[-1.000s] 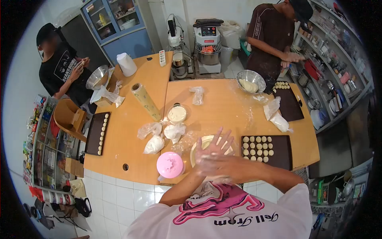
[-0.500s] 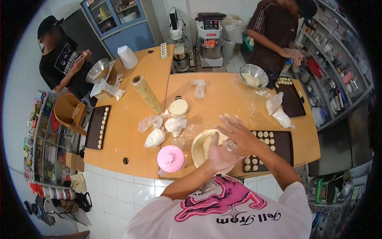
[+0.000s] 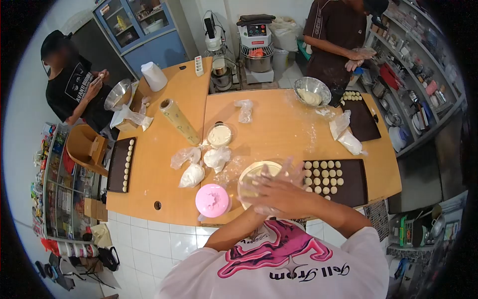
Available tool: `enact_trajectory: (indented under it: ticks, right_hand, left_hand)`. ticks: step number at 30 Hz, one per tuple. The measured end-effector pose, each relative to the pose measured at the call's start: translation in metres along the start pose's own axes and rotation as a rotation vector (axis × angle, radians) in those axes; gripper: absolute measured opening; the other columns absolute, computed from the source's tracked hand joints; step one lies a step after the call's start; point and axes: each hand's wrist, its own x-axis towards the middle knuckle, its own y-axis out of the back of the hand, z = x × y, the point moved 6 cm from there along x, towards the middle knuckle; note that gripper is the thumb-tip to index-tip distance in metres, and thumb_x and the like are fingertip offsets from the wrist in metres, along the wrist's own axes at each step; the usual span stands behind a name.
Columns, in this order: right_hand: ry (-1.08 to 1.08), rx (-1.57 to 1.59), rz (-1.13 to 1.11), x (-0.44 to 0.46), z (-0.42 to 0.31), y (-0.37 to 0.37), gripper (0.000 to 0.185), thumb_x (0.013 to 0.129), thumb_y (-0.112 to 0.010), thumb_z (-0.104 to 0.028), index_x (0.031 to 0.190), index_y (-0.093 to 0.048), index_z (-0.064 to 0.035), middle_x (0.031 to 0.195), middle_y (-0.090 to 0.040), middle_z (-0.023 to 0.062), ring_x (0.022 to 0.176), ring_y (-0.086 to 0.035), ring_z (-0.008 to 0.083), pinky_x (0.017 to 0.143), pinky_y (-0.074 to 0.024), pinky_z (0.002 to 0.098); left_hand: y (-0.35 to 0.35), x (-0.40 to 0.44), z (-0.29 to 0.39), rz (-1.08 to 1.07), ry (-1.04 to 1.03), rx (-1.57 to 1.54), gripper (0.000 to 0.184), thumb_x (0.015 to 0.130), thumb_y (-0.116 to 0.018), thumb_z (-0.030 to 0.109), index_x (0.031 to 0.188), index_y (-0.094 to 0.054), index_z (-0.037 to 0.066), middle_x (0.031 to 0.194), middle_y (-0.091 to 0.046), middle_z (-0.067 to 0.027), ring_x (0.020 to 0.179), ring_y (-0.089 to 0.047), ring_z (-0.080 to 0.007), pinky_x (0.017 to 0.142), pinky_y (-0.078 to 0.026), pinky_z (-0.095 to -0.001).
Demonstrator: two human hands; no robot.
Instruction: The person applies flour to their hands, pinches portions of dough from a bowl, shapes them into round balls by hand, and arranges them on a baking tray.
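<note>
"How are the hands set?"

"The right hand (image 3: pixel 275 192) lies flat across the left, its fingers straight and spread. The left hand (image 3: pixel 295 173) is mostly hidden and blurred; I can't tell how it is set, or whether any dough sits between the palms."

"And around them?"

"The bowl (image 3: pixel 243 182) is right beneath, partly covered by them. A pink tub (image 3: pixel 213 201) stands just left of it. On the right is the tray (image 3: pixel 353 184), with pale balls (image 3: pixel 325 174) in rows on one side."

"How would you do this step well?"

"I take it for rolling. Palms flat, light even circles, less pressure as the piece rounds. Work above the bowl so crumbs drop in. Match each piece to those on the tray, and leave a gap between neighbours."

"Farther off?"

"White bags (image 3: pixel 191 176), then a dish (image 3: pixel 219 135) and a film roll (image 3: pixel 179 122). Beyond, one co-worker (image 3: pixel 77 92) at the left, another worker (image 3: pixel 333 40) near a steel bowl (image 3: pixel 324 101), and a mixer (image 3: pixel 256 42) by the wall."
</note>
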Motion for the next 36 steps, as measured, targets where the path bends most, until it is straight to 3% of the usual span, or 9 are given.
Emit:
enact_trajectory:
  ticks: [1,6,9,13,20,23,29,33,36]
  right_hand:
    - [0.160,-0.011,-0.049,-0.002,-0.021,0.013,0.040,0.096,-0.045,-0.031,0.133,-0.051,-0.0157,0.149,-0.031,0.0167,0.134,-0.034,0.0338,0.110,-0.0269,0.0476]
    - [-0.236,-0.294,-0.027,0.002,0.021,0.024,0.048,0.091,-0.051,-0.029,0.138,-0.047,-0.0205,0.151,-0.030,0.0128,0.138,-0.027,0.0379,0.113,-0.0218,0.0516]
    - [0.097,-0.164,-0.037,0.012,-0.024,0.002,0.047,0.092,-0.052,-0.034,0.137,-0.048,-0.0206,0.150,-0.034,0.0101,0.135,-0.032,0.0371,0.111,-0.0242,0.0535]
    - [-0.086,-0.310,0.079,0.005,0.013,0.020,0.044,0.092,-0.050,-0.031,0.134,-0.050,-0.0191,0.144,-0.040,0.0141,0.133,-0.036,0.0380,0.112,-0.0228,0.0526]
    - [0.082,-0.084,-0.014,0.003,-0.012,0.005,0.056,0.085,-0.053,-0.023,0.141,-0.043,-0.0221,0.150,-0.033,0.0149,0.136,-0.032,0.0380,0.112,-0.0200,0.0532]
    - [-0.209,-0.185,-0.005,-0.001,0.034,0.025,0.054,0.085,-0.053,-0.026,0.139,-0.046,-0.0224,0.149,-0.034,0.0155,0.136,-0.032,0.0374,0.111,-0.0219,0.0531]
    - [-0.029,-0.068,-0.053,0.008,-0.008,0.005,0.048,0.088,-0.052,-0.026,0.135,-0.051,-0.0207,0.147,-0.037,0.0165,0.137,-0.030,0.0392,0.110,-0.0224,0.0526]
    - [-0.156,-0.354,0.138,0.000,0.023,0.032,0.051,0.085,-0.056,-0.026,0.135,-0.050,-0.0168,0.147,-0.036,0.0143,0.137,-0.031,0.0360,0.111,-0.0228,0.0529]
    - [0.015,-0.343,0.070,0.019,-0.004,0.011,0.051,0.087,-0.054,-0.027,0.137,-0.047,-0.0177,0.147,-0.035,0.0173,0.136,-0.032,0.0395,0.111,-0.0230,0.0535]
  left_hand:
    - [-0.008,-0.004,0.012,0.004,-0.049,0.015,0.084,0.084,-0.030,0.076,0.151,-0.015,0.027,0.157,-0.014,-0.0097,0.143,-0.016,-0.0335,0.115,-0.017,-0.0507]
    - [-0.002,-0.005,0.002,0.118,0.006,-0.404,0.080,0.084,-0.031,0.075,0.149,-0.023,0.028,0.154,-0.021,-0.0081,0.140,-0.023,-0.0342,0.110,-0.020,-0.0625]
    - [-0.009,0.007,0.003,-0.448,-0.022,-0.177,0.090,0.081,-0.032,0.077,0.152,-0.013,0.024,0.157,-0.010,-0.0117,0.143,-0.016,-0.0352,0.113,-0.016,-0.0576]
    - [-0.029,-0.012,0.027,0.067,-0.055,0.185,0.092,0.081,-0.030,0.079,0.152,-0.007,0.026,0.158,-0.004,-0.0117,0.144,-0.009,-0.0358,0.113,-0.015,-0.0596]
    - [-0.016,-0.004,0.027,0.063,-0.107,0.202,0.093,0.081,-0.034,0.077,0.152,-0.007,0.024,0.158,-0.006,-0.0116,0.144,-0.011,-0.0367,0.113,-0.013,-0.0589]
    - [-0.030,-0.004,0.031,0.001,-0.063,-0.404,0.094,0.080,-0.032,0.079,0.152,-0.006,0.026,0.158,-0.006,-0.0128,0.144,-0.009,-0.0351,0.113,-0.012,-0.0606]
    - [-0.027,0.001,0.021,-0.079,-0.079,0.074,0.084,0.085,-0.032,0.073,0.151,-0.016,0.025,0.158,-0.013,-0.0074,0.143,-0.015,-0.0347,0.116,-0.015,-0.0508]
    - [-0.035,-0.007,0.032,-0.010,-0.072,-0.508,0.081,0.085,-0.030,0.074,0.151,-0.016,0.029,0.158,-0.008,-0.0136,0.144,-0.011,-0.0329,0.114,-0.012,-0.0568]
    - [-0.029,-0.008,0.031,-0.055,-0.079,-0.246,0.079,0.086,-0.030,0.072,0.151,-0.018,0.029,0.158,-0.008,-0.0133,0.144,-0.011,-0.0329,0.114,-0.012,-0.0568]
